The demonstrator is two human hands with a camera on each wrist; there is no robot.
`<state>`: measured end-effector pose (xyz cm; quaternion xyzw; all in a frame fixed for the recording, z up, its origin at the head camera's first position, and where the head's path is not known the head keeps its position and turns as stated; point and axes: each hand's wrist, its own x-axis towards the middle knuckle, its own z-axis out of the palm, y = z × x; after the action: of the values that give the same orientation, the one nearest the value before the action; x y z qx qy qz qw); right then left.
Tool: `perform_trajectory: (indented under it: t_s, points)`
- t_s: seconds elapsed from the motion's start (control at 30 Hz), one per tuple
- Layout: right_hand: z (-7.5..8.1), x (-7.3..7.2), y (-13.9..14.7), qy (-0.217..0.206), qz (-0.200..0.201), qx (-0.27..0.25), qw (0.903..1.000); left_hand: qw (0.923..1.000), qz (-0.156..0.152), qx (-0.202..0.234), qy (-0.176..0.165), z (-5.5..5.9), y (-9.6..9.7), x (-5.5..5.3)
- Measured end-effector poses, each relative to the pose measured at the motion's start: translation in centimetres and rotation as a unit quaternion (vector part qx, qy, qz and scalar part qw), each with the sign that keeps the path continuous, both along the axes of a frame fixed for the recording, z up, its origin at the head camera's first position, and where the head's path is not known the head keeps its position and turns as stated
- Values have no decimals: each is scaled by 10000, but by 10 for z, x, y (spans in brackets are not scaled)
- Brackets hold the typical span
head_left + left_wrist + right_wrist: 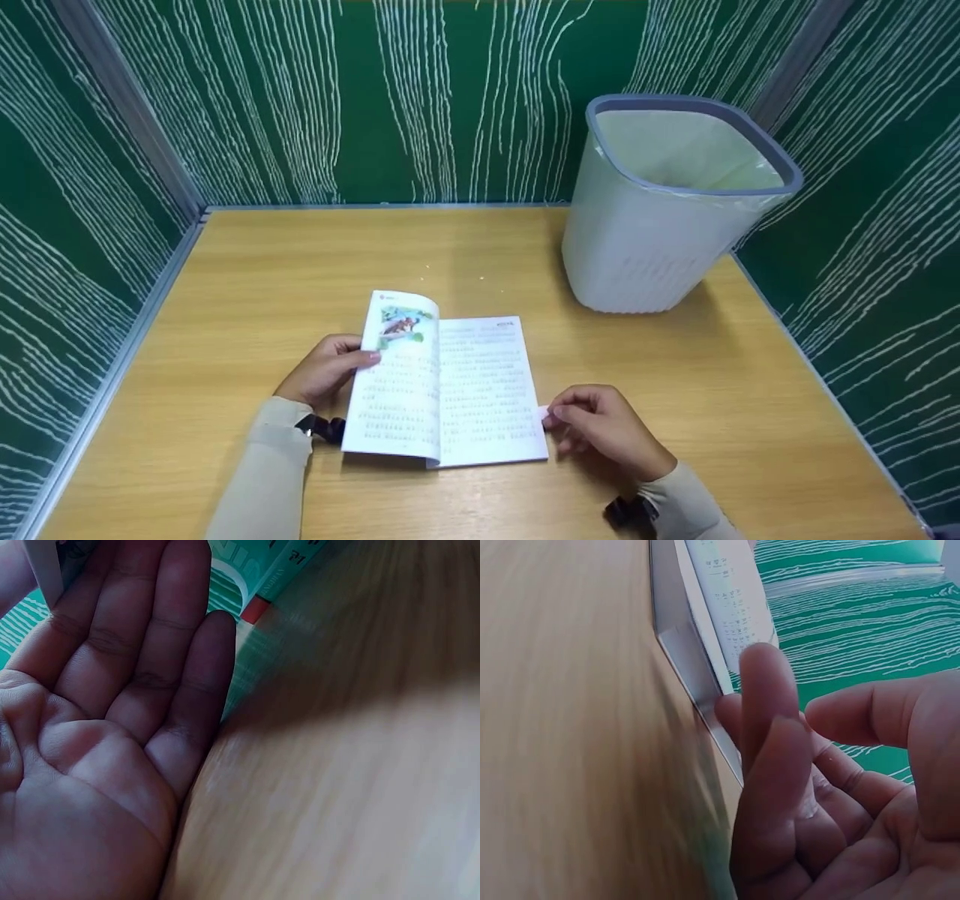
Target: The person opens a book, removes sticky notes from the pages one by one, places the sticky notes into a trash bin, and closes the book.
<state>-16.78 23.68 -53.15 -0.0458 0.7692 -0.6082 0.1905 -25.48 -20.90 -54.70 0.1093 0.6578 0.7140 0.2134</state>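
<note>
An open book (480,390) lies on the table, printed text on both pages and a coloured animal picture at the top of the left page. My left hand (326,367) grips the left side, thumb on the page and fingers behind it; in the left wrist view the palm (90,787) faces the camera. Beside the book's lower right edge, my right hand (600,424) pinches a small pale pink slip (543,412) that juts from that edge. In the right wrist view, bent fingers (769,690) are close to the page edges (697,645); the slip is hidden there.
At the back right of the wooden table (300,255) stands a white waste bin (637,232) with a grey rim and a pale liner. Green panels (360,97) with white wavy lines enclose the back and both sides. Tiny white specks (481,278) lie behind the book.
</note>
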Motion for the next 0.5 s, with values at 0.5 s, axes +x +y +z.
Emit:
perform_trajectory:
  t_s: [0.5]
  points:
    - [-4, 0, 0, -119, -210, -55, 9997, 10000, -61, 3, 63, -3, 0, -1]
